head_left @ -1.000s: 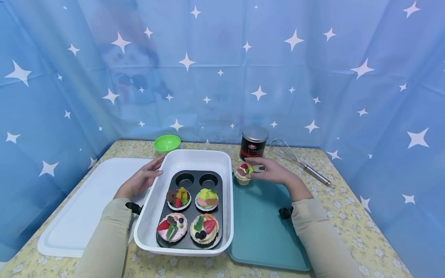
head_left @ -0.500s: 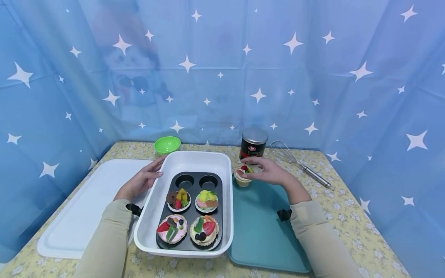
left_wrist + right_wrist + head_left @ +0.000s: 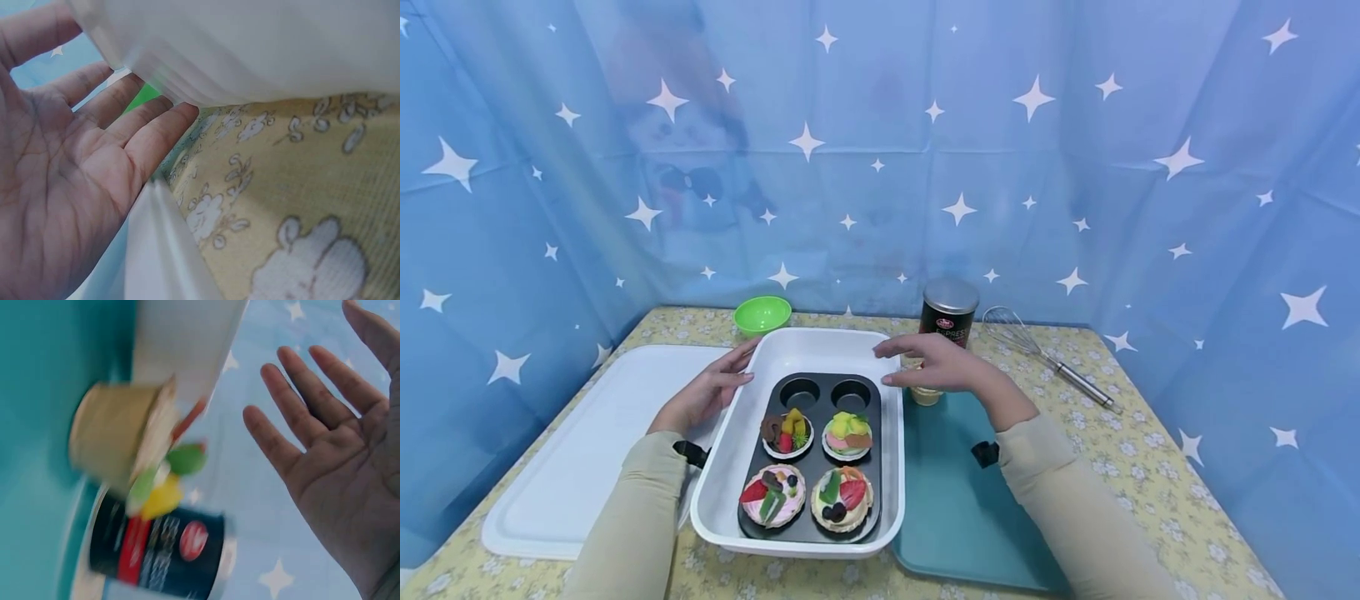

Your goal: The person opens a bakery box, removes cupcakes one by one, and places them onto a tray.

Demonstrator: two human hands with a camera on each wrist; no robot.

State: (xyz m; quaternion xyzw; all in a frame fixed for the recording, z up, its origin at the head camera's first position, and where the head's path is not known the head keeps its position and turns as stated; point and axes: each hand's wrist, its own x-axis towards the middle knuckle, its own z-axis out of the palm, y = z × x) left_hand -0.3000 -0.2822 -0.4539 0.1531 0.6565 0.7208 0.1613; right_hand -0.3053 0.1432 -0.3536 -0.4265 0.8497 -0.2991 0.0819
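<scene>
A white deep tray (image 3: 722,500) holds a dark muffin pan (image 3: 823,433). Several fruit tarts sit in its cups, such as the pink cream tart (image 3: 772,494), while its two far cups hold nothing. My left hand (image 3: 707,392) rests at the tray's left side; in the left wrist view its straight fingers (image 3: 165,137) touch the outer wall. My right hand (image 3: 936,362) hovers over the tray's right rim, fingers spread, holding nothing. Behind it a small fruit-topped cupcake (image 3: 115,422) stands on the teal tray (image 3: 977,508), mostly hidden in the head view.
A black espresso tin (image 3: 950,308) and a wire whisk (image 3: 1048,358) stand and lie at the back right. The green bowl (image 3: 762,315) is behind the white tray. A flat white board (image 3: 580,467) lies at left on the floral tablecloth (image 3: 1150,467).
My right hand has moved left, away from beside the cupcake to over the white tray's right rim. The cupcake stays on the teal tray. My left hand keeps its place.
</scene>
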